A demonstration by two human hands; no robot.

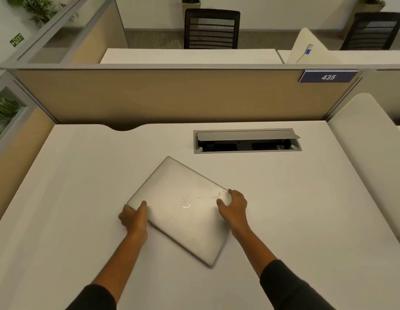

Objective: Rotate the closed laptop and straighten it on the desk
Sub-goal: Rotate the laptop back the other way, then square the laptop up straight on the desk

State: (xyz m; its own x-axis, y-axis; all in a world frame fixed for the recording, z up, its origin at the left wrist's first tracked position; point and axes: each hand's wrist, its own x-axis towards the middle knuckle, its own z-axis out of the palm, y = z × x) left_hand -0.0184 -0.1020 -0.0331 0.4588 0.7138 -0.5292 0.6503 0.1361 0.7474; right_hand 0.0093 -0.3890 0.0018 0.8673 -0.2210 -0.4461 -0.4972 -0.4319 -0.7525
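A closed silver laptop [179, 209] lies flat on the white desk [71, 186], turned askew so one corner points away from me and another toward me. A round logo shows on its lid. My left hand [134, 217] grips its left corner, thumb on the lid. My right hand [233, 205] holds the right corner, fingers curled over the edge. The near edge of the laptop looks blurred.
An open cable box [247, 140] with a raised grey flap is sunk into the desk behind the laptop. A tan partition [172, 97] with a blue number sign [328, 77] closes the back. A low white divider [369, 148] borders the right side.
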